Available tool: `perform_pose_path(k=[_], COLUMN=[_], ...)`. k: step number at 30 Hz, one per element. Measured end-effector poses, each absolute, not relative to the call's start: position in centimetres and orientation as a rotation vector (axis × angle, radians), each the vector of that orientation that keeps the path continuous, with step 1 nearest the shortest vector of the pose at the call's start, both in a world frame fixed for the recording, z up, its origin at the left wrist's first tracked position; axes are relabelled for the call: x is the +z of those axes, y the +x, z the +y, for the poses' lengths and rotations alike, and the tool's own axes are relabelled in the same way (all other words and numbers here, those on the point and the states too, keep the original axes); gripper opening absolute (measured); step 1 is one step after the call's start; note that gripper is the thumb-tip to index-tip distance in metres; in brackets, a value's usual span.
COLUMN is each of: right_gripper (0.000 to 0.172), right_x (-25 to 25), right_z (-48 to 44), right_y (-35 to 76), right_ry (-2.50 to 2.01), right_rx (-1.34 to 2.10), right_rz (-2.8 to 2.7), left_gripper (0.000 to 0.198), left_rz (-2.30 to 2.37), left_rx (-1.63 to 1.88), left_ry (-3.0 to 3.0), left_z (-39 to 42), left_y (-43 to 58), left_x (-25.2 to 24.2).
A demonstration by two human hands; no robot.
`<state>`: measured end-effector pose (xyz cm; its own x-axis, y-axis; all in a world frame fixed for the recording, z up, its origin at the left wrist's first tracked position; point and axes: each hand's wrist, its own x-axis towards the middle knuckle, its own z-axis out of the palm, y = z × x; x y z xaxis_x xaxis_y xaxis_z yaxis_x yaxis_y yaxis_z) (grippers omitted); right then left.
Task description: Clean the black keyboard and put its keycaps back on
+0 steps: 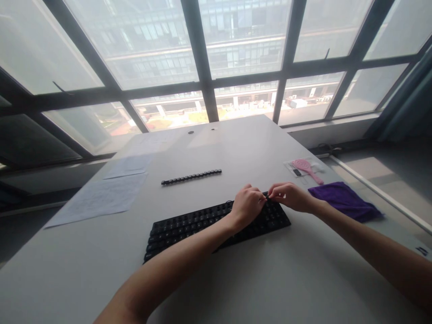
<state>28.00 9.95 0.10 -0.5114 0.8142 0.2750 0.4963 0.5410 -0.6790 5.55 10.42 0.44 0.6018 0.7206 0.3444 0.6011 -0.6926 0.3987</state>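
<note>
A black keyboard [189, 229] lies at a slant on the white table, partly covered by my left forearm. Over its upper right part, my left hand [248, 204] is closed, with the fingertips pressed together near the back edge. Close beside it my right hand [290, 197] pinches thumb and fingers at the keyboard's top right corner. Whatever lies between the fingertips of either hand is too small or hidden to name. Behind the keyboard, a row of loose black keycaps [191, 177] stretches in a line across the table.
Sheets of paper [97, 198] lie along the table's left side. To the right are a pink hairbrush [303, 167] on a clear plastic bag, a small black piece [296, 172] and a purple cloth [344, 201] near the edge. Large windows [243, 40] rise behind the table [232, 148].
</note>
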Motion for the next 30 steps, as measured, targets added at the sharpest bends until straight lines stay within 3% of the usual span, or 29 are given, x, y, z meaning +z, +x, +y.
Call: perform_pose_path(k=[11, 30], right_gripper=[0.021, 0.026], right_x=[0.5, 1.3], right_z=[10.2, 10.0], right_y=[28.3, 28.0], right_ry=[-1.020, -0.981], right_rx=[0.799, 0.681], right_rz=[-2.224, -2.370], left_gripper=[0.012, 0.026], left_rz=[1.095, 0.928], left_rx=[0.714, 0.603], left_ry=[2.455, 2.843], left_z=[10.6, 9.4], left_y=[5.5, 4.7], left_x=[0.5, 0.9])
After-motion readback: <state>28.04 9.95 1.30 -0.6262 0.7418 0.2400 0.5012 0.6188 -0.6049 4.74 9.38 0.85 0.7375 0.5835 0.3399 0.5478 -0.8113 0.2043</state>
